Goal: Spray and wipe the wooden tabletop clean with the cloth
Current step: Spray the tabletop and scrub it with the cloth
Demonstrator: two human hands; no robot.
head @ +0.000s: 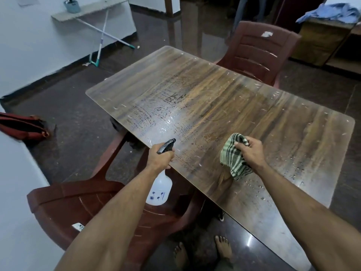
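Note:
The wooden tabletop (214, 90) fills the middle of the head view, with a wet patch of spray droplets near its front left edge and more droplets at the right. My left hand (162, 156) grips a white spray bottle (159, 189) by its black trigger head, the nozzle aimed over the table's near edge. My right hand (250, 151) clutches a bunched green-and-white checked cloth (233, 157), whose lower end rests on the wood.
A maroon plastic chair (82, 204) stands under my left arm at the near side. Another maroon chair (259, 49) is at the far side. A red bag (21, 126) lies on the dark floor at left. My bare feet (203, 253) are below the table edge.

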